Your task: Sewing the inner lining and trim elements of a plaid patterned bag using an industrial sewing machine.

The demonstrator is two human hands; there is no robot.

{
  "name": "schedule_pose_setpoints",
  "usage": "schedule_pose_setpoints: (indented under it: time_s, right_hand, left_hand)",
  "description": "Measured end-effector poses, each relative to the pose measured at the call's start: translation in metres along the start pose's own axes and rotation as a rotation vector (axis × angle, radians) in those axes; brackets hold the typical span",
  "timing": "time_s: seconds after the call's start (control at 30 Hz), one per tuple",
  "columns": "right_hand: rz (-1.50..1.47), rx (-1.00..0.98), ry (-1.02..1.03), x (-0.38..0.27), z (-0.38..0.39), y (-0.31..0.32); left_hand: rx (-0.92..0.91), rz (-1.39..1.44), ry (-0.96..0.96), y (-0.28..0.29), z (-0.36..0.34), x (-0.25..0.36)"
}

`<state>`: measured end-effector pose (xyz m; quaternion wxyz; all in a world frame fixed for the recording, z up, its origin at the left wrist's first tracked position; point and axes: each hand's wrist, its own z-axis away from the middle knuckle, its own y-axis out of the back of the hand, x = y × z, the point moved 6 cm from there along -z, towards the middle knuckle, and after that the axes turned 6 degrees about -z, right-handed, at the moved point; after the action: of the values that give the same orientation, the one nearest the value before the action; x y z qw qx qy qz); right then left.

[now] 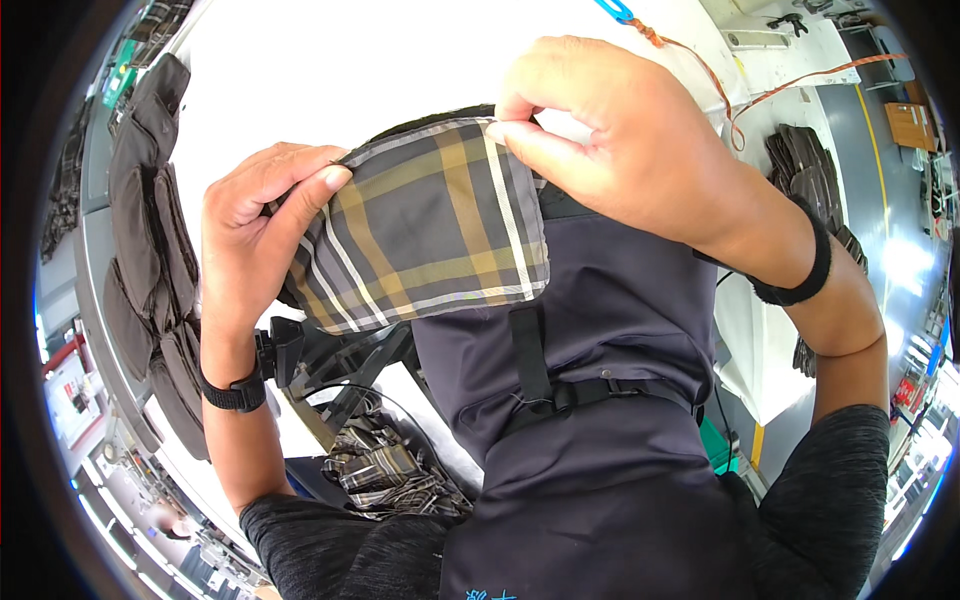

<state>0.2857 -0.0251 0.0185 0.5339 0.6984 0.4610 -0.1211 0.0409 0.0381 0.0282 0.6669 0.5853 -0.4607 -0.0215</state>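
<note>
Between my hands hangs a plaid fabric piece [420, 220] in dark grey, olive-yellow and white, with a curved upper edge. A dark layer shows behind that edge. At its upper left corner, my left hand [265, 215] pinches the fabric between thumb and fingers. My right hand [590, 130] pinches the upper right corner between thumb and forefinger. The piece is held up above the near edge of a white table, in front of my dark apron [600, 330]. Its lower edge hangs loose.
Dark padded pieces [150, 220] lie along the left side. A heap of plaid pieces [385, 465] sits low at the left of my lap. Blue-handled snips [615, 10] on an orange cord lie on the white table [330, 60]. Stacked dark fabric [805, 170] is at right.
</note>
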Motion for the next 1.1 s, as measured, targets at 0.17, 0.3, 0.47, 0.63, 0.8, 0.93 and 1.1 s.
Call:
schedule_pose_setpoints:
  time_s: [0.17,0.3,0.47,0.63,0.8,0.93,1.1]
  right_hand:
    - [-0.022,0.046,0.029,0.002,0.004,-0.003]
    - [-0.012,0.025,0.013,0.003,0.001,-0.007]
    - [0.019,-0.024,0.153,0.004,-0.005,-0.005]
    - [0.01,-0.06,0.095,-0.002,-0.003,-0.004]
    - [0.032,0.086,0.179,-0.001,0.005,-0.005]
    - [0.123,0.088,0.281,-0.006,0.008,-0.005]
    - [0.116,0.103,0.279,-0.007,0.011,-0.003]
  left_hand:
    - [-0.007,0.03,0.02,-0.003,-0.001,-0.004]
    - [-0.017,0.08,0.073,-0.004,-0.003,-0.009]
    - [-0.02,0.066,0.077,-0.005,-0.006,-0.011]
    - [-0.008,0.031,0.101,-0.004,-0.002,-0.015]
    - [0.038,-0.153,-0.007,-0.003,0.0,-0.006]
    - [0.086,-0.282,-0.132,-0.002,0.005,0.004]
    - [0.116,-0.26,-0.183,-0.004,0.007,0.012]
